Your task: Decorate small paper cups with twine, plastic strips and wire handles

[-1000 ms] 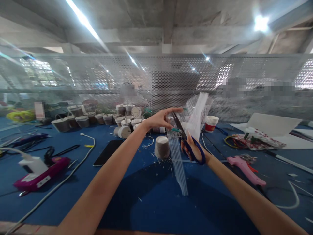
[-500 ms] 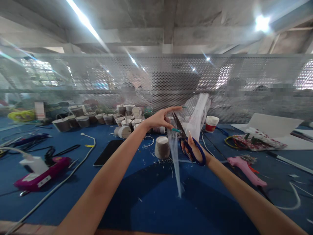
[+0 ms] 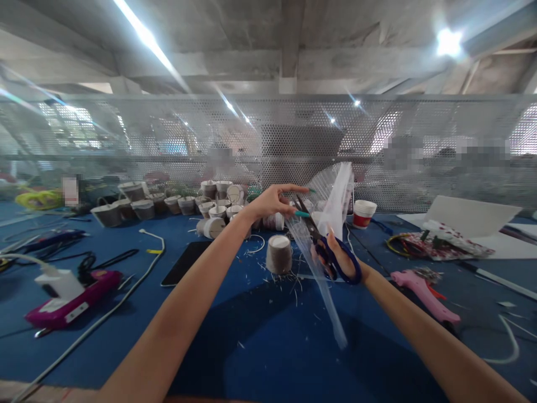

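Note:
My right hand grips dark blue-handled scissors, their blades pointing up and left toward my left hand. Sheer white mesh fans out behind the scissors, and a narrow length of it hangs slanting down to the right over the table. My left hand appears to pinch the mesh at its top left, index finger stretched out above the blades and thumb just beside them; the exact grip is partly hidden. Below my left hand, a small grey twine-wrapped pot stands with its white face up, fibre scraps around it.
Several small pots crowd the back left. A black tablet-like slab lies left of my forearm. Further left is a magenta power strip with cables. On the right are paper cups, a pink glue gun and patterned cloth.
The hanging length of mesh has swung to the right at its lower end. My right hand and the scissors have shifted slightly right; my left hand stays nearly in place.

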A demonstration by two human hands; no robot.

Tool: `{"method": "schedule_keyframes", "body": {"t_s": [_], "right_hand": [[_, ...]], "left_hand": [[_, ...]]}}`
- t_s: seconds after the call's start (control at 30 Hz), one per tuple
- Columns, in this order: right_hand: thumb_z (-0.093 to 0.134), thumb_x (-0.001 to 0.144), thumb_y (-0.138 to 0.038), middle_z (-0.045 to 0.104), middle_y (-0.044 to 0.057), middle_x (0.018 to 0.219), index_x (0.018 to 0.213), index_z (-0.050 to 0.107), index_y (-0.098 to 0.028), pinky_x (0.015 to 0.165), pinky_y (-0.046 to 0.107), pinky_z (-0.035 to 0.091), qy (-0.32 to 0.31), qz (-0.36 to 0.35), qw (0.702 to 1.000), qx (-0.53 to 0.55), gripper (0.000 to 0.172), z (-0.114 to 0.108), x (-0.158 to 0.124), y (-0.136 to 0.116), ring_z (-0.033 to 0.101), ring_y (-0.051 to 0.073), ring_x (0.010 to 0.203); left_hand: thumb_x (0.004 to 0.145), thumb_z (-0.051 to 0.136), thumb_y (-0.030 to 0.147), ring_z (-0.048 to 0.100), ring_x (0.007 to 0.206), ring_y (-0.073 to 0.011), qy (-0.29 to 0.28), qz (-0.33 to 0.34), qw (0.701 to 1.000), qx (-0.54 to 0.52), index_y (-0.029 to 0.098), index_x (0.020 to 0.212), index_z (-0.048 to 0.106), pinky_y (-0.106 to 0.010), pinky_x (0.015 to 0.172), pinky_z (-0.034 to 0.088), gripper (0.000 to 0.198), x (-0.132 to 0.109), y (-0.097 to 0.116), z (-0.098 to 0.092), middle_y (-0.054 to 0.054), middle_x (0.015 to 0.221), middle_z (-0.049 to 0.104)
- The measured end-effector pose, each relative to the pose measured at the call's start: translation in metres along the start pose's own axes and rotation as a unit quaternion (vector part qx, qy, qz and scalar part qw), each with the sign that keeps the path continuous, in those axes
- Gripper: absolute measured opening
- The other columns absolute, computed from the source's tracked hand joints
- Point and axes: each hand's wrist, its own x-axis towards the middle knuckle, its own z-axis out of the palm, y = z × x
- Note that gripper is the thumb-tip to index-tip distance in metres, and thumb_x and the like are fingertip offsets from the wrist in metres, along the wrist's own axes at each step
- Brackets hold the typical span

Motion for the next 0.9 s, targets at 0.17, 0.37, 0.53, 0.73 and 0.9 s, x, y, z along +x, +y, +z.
{"method": "schedule_keyframes", "body": {"t_s": [0.17, 0.37, 0.53, 0.73, 0.9], "right_hand": [[0.030, 0.063, -0.082, 0.044, -0.004, 0.047, 0.063, 0.049, -0.017, 0.029, 0.018, 0.033, -0.008, 0.008, 1.000, 0.005, 0.068, -0.005, 0.001, 0.002, 0.038, 0.006, 0.032], [0.027, 0.064, -0.082, 0.040, -0.006, 0.044, 0.066, 0.051, -0.016, 0.028, 0.019, 0.031, -0.048, -0.010, 0.999, -0.011, 0.070, -0.006, -0.001, -0.004, 0.035, 0.005, 0.029], [0.030, 0.063, -0.082, 0.043, -0.004, 0.050, 0.068, 0.053, -0.017, 0.029, 0.018, 0.031, -0.071, 0.002, 0.997, -0.014, 0.069, -0.008, -0.005, -0.011, 0.037, 0.005, 0.033], [0.032, 0.065, -0.079, 0.042, -0.003, 0.051, 0.071, 0.056, -0.017, 0.032, 0.018, 0.033, -0.073, -0.003, 0.997, -0.014, 0.067, -0.008, -0.006, -0.011, 0.037, 0.006, 0.038], [0.031, 0.066, -0.079, 0.044, -0.002, 0.054, 0.071, 0.055, -0.019, 0.034, 0.019, 0.036, -0.086, -0.016, 0.996, -0.001, 0.066, -0.006, -0.004, -0.008, 0.038, 0.007, 0.039]], "left_hand": [[0.061, 0.072, 0.020, 0.056, 0.059, -0.0063, -0.049, 0.014, 0.999, -0.006, 0.017, 0.115, 0.056, -0.020, 0.056, 0.047, 0.056, -0.003, 0.006, 0.000, -0.007, 0.098, 0.065], [0.059, 0.073, 0.018, 0.055, 0.061, -0.0050, -0.045, 0.020, 0.999, -0.006, 0.020, 0.117, 0.054, -0.022, 0.057, 0.048, 0.062, -0.002, 0.005, -0.002, -0.013, 0.130, 0.047], [0.061, 0.071, 0.019, 0.056, 0.057, -0.0049, -0.092, 0.011, 0.996, 0.003, 0.022, 0.125, 0.047, -0.023, 0.053, 0.046, 0.069, -0.004, 0.006, -0.004, -0.015, 0.132, 0.043], [0.060, 0.073, 0.019, 0.053, 0.056, -0.0059, -0.124, 0.010, 0.992, 0.003, 0.021, 0.129, 0.044, -0.021, 0.050, 0.041, 0.075, -0.004, 0.004, -0.005, -0.013, 0.114, 0.059], [0.058, 0.075, 0.022, 0.056, 0.059, -0.0089, -0.134, 0.003, 0.991, -0.014, 0.021, 0.129, 0.043, -0.023, 0.053, 0.043, 0.078, -0.004, 0.000, -0.002, -0.012, 0.108, 0.061]]}}
